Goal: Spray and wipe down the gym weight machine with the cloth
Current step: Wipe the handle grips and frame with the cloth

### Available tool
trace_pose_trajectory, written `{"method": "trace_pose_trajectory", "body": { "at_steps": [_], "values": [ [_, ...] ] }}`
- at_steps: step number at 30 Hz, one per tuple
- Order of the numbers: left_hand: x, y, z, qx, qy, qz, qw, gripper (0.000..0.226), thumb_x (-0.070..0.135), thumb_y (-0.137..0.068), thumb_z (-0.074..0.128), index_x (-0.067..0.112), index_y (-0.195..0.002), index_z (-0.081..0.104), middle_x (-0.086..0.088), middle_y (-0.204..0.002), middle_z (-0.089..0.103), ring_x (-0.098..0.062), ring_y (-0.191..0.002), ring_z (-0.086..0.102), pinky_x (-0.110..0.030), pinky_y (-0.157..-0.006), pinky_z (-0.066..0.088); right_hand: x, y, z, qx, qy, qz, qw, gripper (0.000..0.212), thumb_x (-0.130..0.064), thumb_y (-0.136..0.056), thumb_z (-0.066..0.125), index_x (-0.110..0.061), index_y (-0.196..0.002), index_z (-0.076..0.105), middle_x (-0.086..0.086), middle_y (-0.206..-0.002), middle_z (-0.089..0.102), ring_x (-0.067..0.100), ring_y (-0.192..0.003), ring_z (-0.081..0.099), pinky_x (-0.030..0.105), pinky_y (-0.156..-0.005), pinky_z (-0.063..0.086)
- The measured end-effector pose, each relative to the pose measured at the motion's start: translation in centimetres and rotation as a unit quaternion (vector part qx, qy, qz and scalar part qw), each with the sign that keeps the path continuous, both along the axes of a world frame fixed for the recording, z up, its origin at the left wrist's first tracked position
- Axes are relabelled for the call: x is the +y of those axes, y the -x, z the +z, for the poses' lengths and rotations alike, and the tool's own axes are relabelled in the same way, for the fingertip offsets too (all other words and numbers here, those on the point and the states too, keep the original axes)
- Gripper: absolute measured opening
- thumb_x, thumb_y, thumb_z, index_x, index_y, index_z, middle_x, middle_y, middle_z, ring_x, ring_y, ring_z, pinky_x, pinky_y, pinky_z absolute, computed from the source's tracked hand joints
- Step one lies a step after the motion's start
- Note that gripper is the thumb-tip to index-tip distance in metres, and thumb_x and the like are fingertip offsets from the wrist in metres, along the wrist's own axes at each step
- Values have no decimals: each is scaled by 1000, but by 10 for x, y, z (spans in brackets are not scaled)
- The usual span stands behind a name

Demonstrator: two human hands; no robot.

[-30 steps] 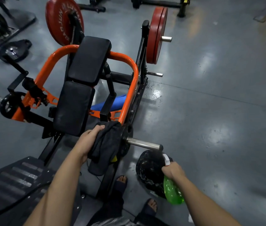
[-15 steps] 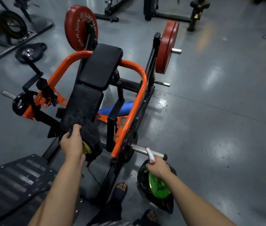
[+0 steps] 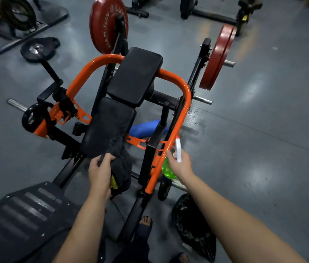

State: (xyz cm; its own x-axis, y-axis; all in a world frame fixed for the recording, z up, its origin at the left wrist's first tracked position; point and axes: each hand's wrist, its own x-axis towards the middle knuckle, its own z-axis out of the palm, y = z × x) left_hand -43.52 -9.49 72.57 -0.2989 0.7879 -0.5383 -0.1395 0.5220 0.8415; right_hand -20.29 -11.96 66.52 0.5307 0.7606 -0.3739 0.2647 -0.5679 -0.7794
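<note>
An orange and black weight machine [image 3: 185,103] fills the middle of the view, with two black pads [image 3: 134,76] and red plates [image 3: 216,56] on its far posts. My left hand [image 3: 99,171] grips a dark cloth [image 3: 120,160] at the near edge of the lower pad [image 3: 108,128]. My right hand [image 3: 181,166] holds a green spray bottle [image 3: 167,170] with a white nozzle, right beside the orange frame tube on the right. The bottle's lower part is hidden behind the tube and my hand.
A black footplate [image 3: 17,215] lies at lower left. A black plastic bag [image 3: 193,223] sits on the floor near my sandalled feet [image 3: 146,223]. A loose black plate [image 3: 38,49] and other racks stand at the back. Wet spots [image 3: 193,116] shine on the grey floor to the right.
My right hand has risen with the spray bottle from near the floor bag up to the orange frame tube. My left hand has carried the cloth left onto the lower pad's near edge.
</note>
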Motion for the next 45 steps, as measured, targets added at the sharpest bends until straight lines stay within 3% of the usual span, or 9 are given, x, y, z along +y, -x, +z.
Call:
{"method": "trace_pose_trajectory", "body": {
  "at_steps": [6, 18, 24, 27, 30, 32, 36, 40, 45],
  "values": [
    [46, 4, -14, 36, -19, -121, 992, 27, 16, -86, 78, 17, -111, 69, -4, -108, 73, -18, -100, 69, -31, -80, 54, 103, 15, 14, 6, -66, 3, 998, 38, -35, -98, 68, -10, -126, 68, 6, -115, 72, 22, -111, 64, 33, -97, 47],
    [79, 15, -48, 68, 30, -133, 988, 27, 8, -88, 77, 13, -113, 68, -4, -106, 73, -20, -101, 69, -41, -92, 57, 163, 6, -48, 17, -45, -22, 999, 39, -41, -86, 80, -15, -97, 54, -6, -84, 56, 21, -84, 56, 32, -73, 40],
    [84, 2, -49, 44, 49, -139, 988, 17, 12, -87, 76, 14, -103, 71, -4, -100, 76, -20, -98, 71, -36, -83, 57, 148, -3, -81, 8, -5, -22, 1000, 120, -79, -47, 86, -16, -142, 48, 6, -136, 60, 28, -127, 56, 48, -108, 47],
    [85, -10, -49, 41, 65, -162, 984, 11, 24, -85, 73, 16, -92, 71, -6, -98, 73, -24, -98, 69, -45, -86, 55, 119, 4, -76, -27, 62, -30, 997, 92, -50, -75, 85, -8, -146, 47, 18, -142, 55, 39, -134, 49, 49, -113, 39],
    [78, -27, -52, 65, 99, -217, 969, 20, 40, -73, 69, 20, -77, 70, -7, -93, 72, -27, -98, 67, -49, -89, 52, 79, 16, -67, 45, 85, -33, 995, 51, -58, -88, 68, -16, -117, 69, 9, -114, 70, 28, -108, 65, 44, -102, 49],
    [67, -43, -56, 85, 106, -271, 953, 27, 43, -70, 69, 17, -80, 67, -6, -90, 71, -26, -96, 67, -42, -81, 50, 55, 24, -54, 184, 91, -36, 978, 59, -73, -87, 59, -17, -96, 74, 1, -94, 75, 18, -88, 71, 39, -93, 56],
    [31, -81, -81, 97, 147, -372, 911, 50, 59, -64, 64, 19, -93, 64, 0, -94, 71, -18, -95, 67, -37, -80, 50, 8, 27, -53, 361, 125, -15, 924, 73, -78, -77, 69, -22, -122, 69, 0, -114, 76, 16, -104, 74, 41, -100, 56],
    [4, -92, -137, 15, 205, -336, 919, 45, 43, -67, 67, 7, -93, 70, -19, -97, 74, -41, -99, 68, -47, -90, 55, -25, 6, -82, 231, 134, -35, 963, 54, -59, -98, 56, -16, -129, 67, 1, -124, 71, 18, -118, 65, 37, -109, 47],
    [-12, -115, -152, 151, 81, -363, 916, 29, 28, -82, 72, 27, -107, 59, 0, -105, 67, -18, -98, 64, -35, -84, 51, -52, -36, -101, 111, 116, -54, 986, 51, -45, -109, 37, -7, -124, 67, 14, -122, 70, 28, -120, 61, 28, -92, 42]
  ]
}}
